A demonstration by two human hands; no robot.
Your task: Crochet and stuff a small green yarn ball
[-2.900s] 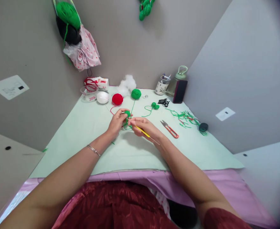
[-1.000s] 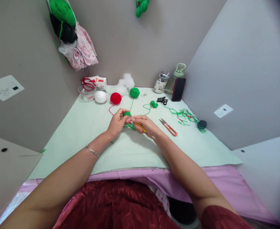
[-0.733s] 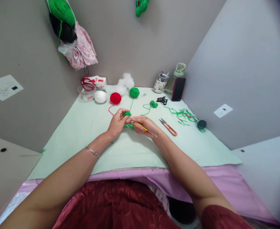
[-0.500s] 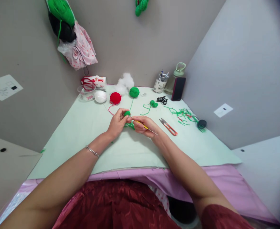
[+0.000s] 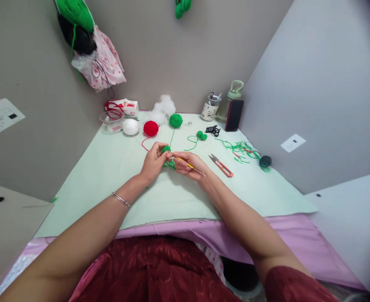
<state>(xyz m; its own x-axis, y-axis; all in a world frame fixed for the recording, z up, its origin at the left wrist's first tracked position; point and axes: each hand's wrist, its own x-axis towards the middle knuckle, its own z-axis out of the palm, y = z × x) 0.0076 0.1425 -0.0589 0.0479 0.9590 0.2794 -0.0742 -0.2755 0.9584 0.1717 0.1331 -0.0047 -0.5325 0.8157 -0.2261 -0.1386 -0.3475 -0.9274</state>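
Note:
Between the fingers of my left hand (image 5: 155,162) is a small green crochet piece (image 5: 166,149), partly hidden by the fingertips. My right hand (image 5: 189,165) pinches a crochet hook (image 5: 187,163) with a yellow grip; its metal end points back over the wrist, while the working tip is hidden at the green piece. Both hands meet close above the table. A strand runs from the piece up to a green yarn ball (image 5: 176,121). More green yarn (image 5: 169,164) lies beneath the fingers.
Red yarn (image 5: 151,128), white yarn (image 5: 131,126) and fluffy stuffing (image 5: 163,109) sit at the back of the table (image 5: 103,193). To the right lie orange-handled snips (image 5: 221,165), green crocheted balls (image 5: 201,135), yarn scraps (image 5: 240,148), black tape (image 5: 265,161), a claw clip (image 5: 213,130) and a phone (image 5: 234,115).
The whole view has shifted slightly, so things appear a little further left. Both hands keep nearly the same pose around the green piece and the hook.

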